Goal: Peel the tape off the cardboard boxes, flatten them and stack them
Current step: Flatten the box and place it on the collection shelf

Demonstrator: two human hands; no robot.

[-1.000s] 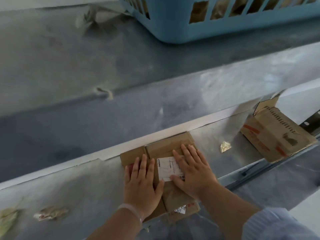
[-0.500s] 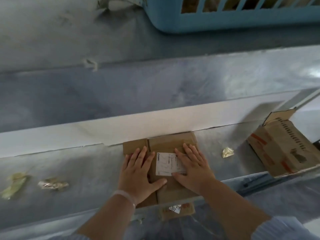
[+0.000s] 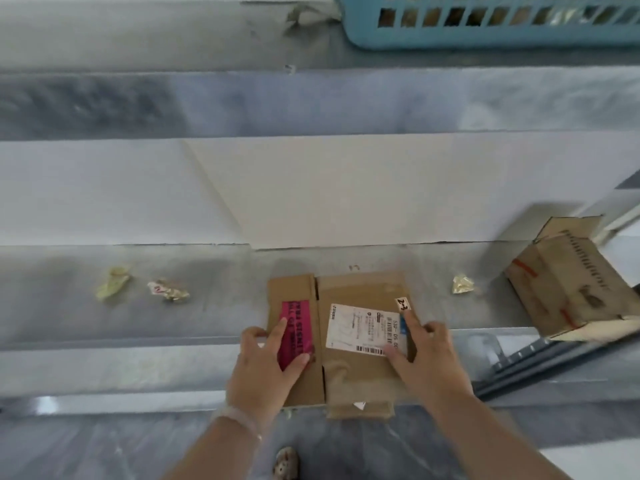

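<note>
**Flattened box held at the tabletop's front edge: likely points of failure**

The left hand (image 3: 268, 362) lay on the left panel of the flattened box (image 3: 360, 292). Its forefinger and thumb were spread over a pink label (image 3: 296, 315), and its outer fingers were curled at the cardboard's left edge. The right hand (image 3: 426, 355) mirrored it, with forefinger and thumb on the white shipping label (image 3: 356, 327) and the other fingers bent round the right edge. The box lay flat on the tabletop (image 3: 207, 306), its near flap projecting past the front edge.

The likeliest fault was a slip. Both holds were shallow and at the edges only, so the overhanging sheet, once tipped, could slide to the floor. The folded panels could also spring up once pressure was released, spoiling a stack. Whether any tape was on the cardboard could not be told. Crumpled tape scraps (image 3: 462, 284) lay near and could stick to a dragged sheet. Well apart to the right stood a second box (image 3: 568, 282), unflattened, one corner apparently over the edge and open to a knock.
</note>
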